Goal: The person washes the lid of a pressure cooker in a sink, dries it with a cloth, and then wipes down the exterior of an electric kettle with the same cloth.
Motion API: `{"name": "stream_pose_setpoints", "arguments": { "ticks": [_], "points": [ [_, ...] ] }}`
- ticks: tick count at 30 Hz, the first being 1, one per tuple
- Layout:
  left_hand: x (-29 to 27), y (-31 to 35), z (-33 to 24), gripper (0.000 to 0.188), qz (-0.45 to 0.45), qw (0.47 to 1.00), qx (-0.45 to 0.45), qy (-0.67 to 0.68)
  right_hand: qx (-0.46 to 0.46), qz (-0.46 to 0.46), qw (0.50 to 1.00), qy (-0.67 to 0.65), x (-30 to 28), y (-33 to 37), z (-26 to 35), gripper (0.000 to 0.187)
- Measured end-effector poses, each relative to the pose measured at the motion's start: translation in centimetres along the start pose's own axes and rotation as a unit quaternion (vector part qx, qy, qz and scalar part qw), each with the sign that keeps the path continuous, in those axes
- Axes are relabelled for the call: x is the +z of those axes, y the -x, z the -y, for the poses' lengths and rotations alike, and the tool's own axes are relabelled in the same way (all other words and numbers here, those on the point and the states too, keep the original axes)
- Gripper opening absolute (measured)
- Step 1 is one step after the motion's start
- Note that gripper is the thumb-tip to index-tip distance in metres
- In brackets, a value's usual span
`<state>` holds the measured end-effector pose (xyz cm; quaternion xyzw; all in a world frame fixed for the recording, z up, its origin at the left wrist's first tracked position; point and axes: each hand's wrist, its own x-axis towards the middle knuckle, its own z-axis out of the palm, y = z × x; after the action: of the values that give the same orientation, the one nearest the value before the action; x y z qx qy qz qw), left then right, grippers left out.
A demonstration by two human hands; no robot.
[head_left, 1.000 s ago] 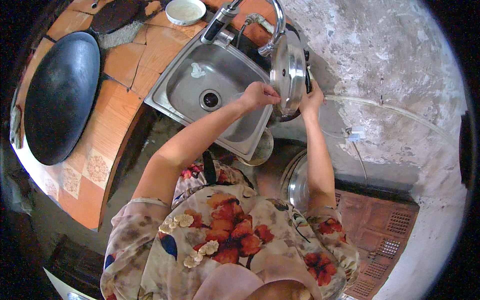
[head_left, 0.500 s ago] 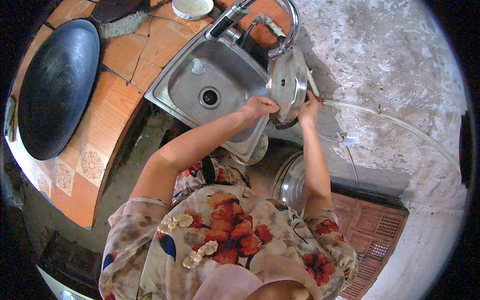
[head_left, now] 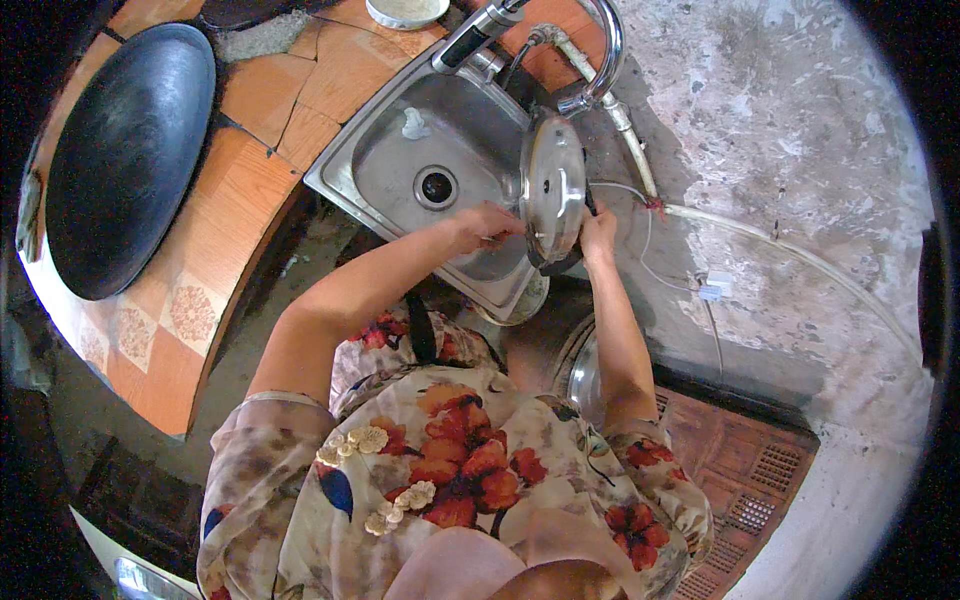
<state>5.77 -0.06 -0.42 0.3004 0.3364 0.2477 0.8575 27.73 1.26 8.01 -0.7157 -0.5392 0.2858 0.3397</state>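
A round pot lid (head_left: 556,195) with a shiny metal rim and a small dark spot at its centre stands tilted on edge at the sink's right side. My right hand (head_left: 599,236) grips it from behind, where a black part shows. My left hand (head_left: 487,228) is over the sink's near side, its fingers drawn together and their tips close to the lid's left rim. Whether they touch it, or hold something small, I cannot make out. Beneath lies the steel sink (head_left: 380,165), with a dark drain (head_left: 436,187) and a crumpled whitish scrap (head_left: 415,124) inside.
A chrome faucet (head_left: 608,60) arches just above the lid. Behind it, a pale pipe (head_left: 628,125) runs along the rough wall. A large black wok (head_left: 132,160) and a white bowl (head_left: 408,10) are on the orange tiled counter (head_left: 245,190). Shiny metalware (head_left: 583,378) stands below my right forearm.
The lid has shifted slightly left and turned, so its face looks narrower. My left hand has drawn back left from the lid's lower rim. My right hand has moved a little left with the lid.
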Motion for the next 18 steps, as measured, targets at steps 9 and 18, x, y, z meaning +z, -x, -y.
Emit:
{"name": "stream_pose_setpoints", "arguments": {
  "ticks": [9,18],
  "points": [
    [-9.0,2.6,0.7,0.011,-0.086,0.974,0.069,0.198,-0.242,-0.004,0.938,0.249,2.4,3.7,5.0,0.014],
    [-9.6,7.0,-1.9,0.019,-0.171,0.954,0.061,0.239,-0.362,-0.010,0.865,0.346,1.6,5.3,8.2,0.038]
  ]
}}
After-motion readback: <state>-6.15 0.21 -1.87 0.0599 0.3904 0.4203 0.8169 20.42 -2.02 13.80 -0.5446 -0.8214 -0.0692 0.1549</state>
